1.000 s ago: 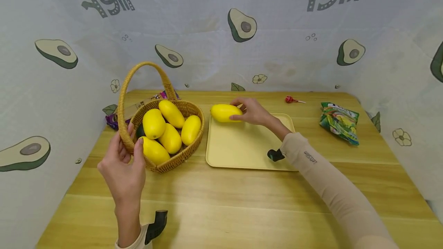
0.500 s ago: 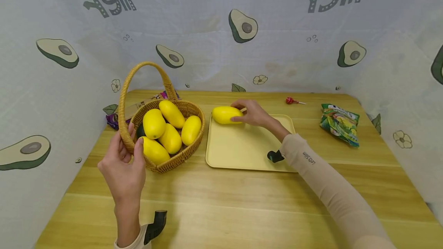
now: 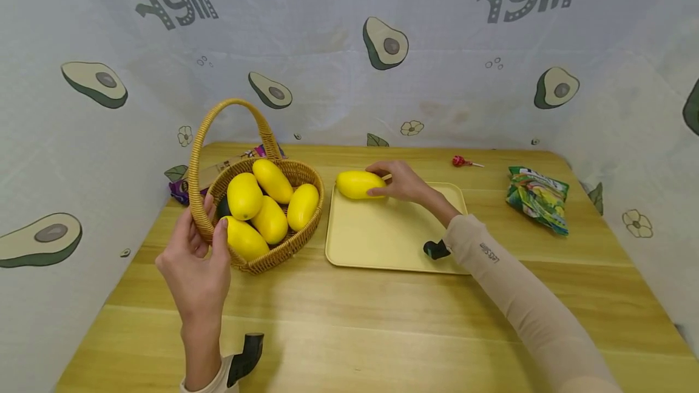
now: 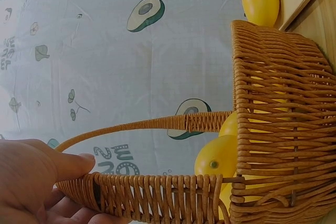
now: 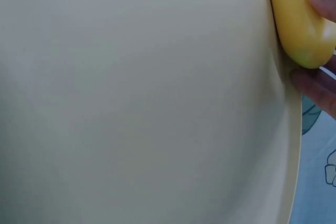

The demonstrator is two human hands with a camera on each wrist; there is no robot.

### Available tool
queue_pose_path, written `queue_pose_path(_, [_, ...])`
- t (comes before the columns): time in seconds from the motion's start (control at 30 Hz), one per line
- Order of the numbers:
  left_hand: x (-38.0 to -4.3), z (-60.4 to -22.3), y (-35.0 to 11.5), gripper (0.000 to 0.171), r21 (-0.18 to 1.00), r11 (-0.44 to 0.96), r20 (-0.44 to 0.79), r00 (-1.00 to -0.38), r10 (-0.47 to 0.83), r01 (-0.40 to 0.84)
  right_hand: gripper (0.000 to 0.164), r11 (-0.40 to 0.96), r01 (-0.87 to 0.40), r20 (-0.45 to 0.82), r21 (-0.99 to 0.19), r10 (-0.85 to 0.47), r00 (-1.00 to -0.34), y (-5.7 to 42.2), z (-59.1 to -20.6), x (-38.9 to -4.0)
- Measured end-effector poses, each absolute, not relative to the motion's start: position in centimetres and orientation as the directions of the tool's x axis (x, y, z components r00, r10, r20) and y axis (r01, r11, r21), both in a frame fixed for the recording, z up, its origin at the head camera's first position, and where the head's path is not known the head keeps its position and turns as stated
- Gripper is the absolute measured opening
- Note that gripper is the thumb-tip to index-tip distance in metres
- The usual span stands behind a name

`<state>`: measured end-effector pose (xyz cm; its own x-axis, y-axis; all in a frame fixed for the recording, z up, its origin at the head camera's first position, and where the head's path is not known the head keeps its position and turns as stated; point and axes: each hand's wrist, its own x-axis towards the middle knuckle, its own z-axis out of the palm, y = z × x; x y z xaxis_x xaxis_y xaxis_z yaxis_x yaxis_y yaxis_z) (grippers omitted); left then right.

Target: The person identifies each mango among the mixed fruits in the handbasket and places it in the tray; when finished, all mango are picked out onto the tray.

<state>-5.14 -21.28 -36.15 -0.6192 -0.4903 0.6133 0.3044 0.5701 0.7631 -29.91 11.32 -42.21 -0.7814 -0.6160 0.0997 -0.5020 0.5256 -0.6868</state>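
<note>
In the head view, my left hand holds the near side of the handle of a woven basket. The left wrist view shows the thumb on one side of that handle and fingers on the other. Several yellow mangoes fill the basket, beside a dark green item that is mostly hidden. My right hand grips another yellow mango at the back left corner of a pale yellow tray. In the right wrist view this mango lies along the tray's rim.
Behind the basket lies a purple and brown package, partly covered. A red lollipop lies at the back of the wooden table, and a green snack bag to the right. A patterned cloth surrounds the table.
The head view has shifted slightly. Both hands keep their grips, on the basket handle and on the mango, with hardly any movement.
</note>
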Motion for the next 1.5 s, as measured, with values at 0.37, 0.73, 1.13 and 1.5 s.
queue_pose_path(0.37, [-5.1,-36.1,-21.2,0.041,0.764,0.572,0.611,-0.622,-0.49,0.3,0.061,0.528,-0.501,0.088,-0.686,-0.623,-0.777,11.4,-42.1,-29.8])
queue_pose_path(0.73, [-5.0,-36.0,-21.2,0.041,0.762,0.577,0.61,-0.624,-0.488,0.293,0.064,0.514,-0.486,0.082,-0.707,-0.623,-0.778,11.3,-42.2,-29.7])
queue_pose_path(1.13, [-5.1,-36.0,-21.1,0.042,0.762,0.584,0.606,-0.625,-0.492,0.28,0.058,0.452,-0.406,0.116,-0.794,-0.544,-0.831,11.5,-40.6,-29.7])
queue_pose_path(1.5, [-5.1,-36.0,-21.2,0.042,0.764,0.574,0.608,-0.627,-0.488,0.294,0.042,0.188,-0.508,0.314,-0.84,-0.596,-0.739,8.3,-36.1,-28.8])
